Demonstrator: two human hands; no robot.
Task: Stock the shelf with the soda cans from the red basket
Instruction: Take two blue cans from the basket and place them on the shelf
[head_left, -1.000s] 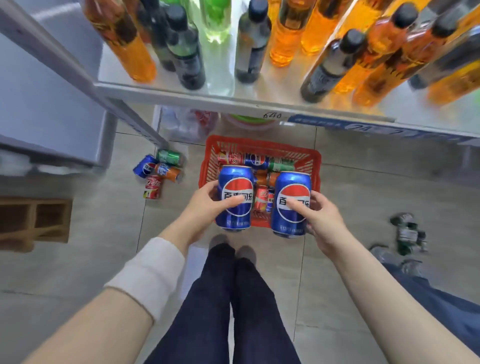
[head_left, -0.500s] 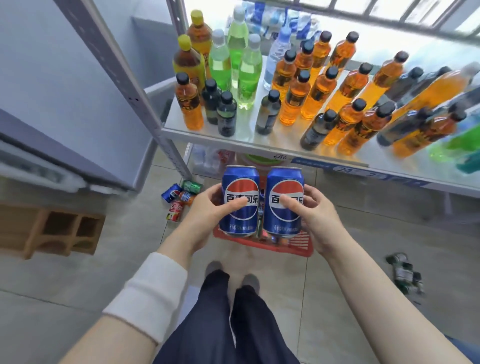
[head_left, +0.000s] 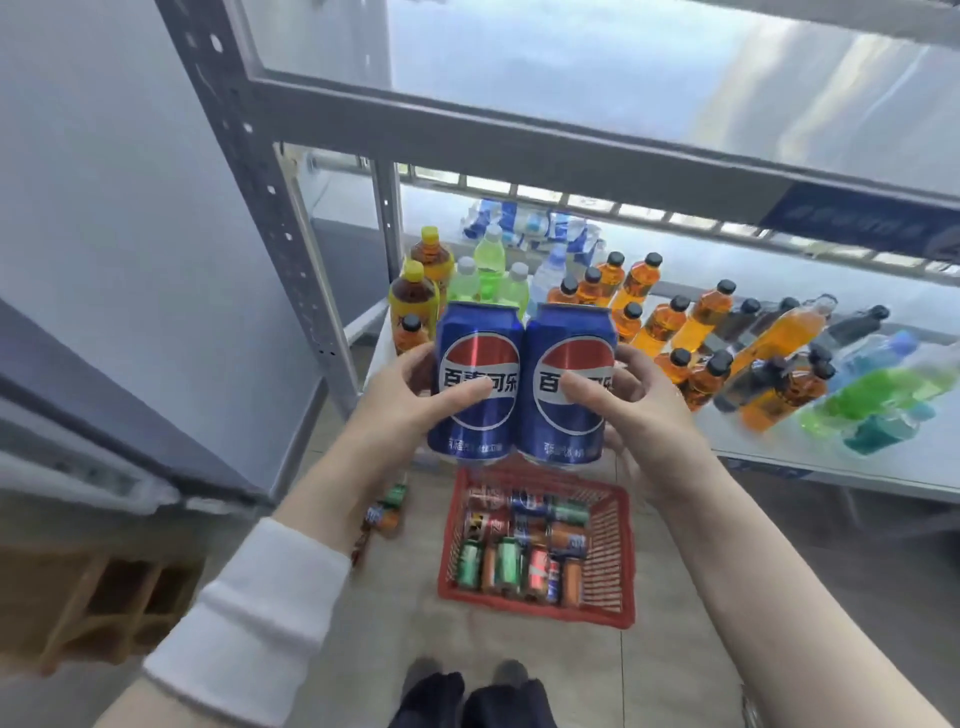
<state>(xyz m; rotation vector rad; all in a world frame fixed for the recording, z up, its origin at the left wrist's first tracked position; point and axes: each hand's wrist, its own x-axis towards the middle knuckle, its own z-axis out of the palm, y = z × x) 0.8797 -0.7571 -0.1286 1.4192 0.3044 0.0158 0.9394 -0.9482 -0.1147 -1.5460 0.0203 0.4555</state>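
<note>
Left hand (head_left: 415, 395) grip wraps one blue can (head_left: 478, 384); right hand (head_left: 639, 400) grip wraps the second can (head_left: 569, 389). Both, touching, have risen from red basket (head_left: 623, 561) to the bottle shelf (head_left: 779, 447); placement looks next.

Upper shelf (head_left: 597, 67), top of frame: bare, open across width. Grey upright post (head_left: 249, 156) blocks upper left. Front rail (head_left: 519, 150) crosses frame just above both cans (head_left: 478, 384). Lower shelf (head_left: 779, 457), centre right: crowded with bottles (head_left: 691, 322), narrow bare strip along front edge.
</note>
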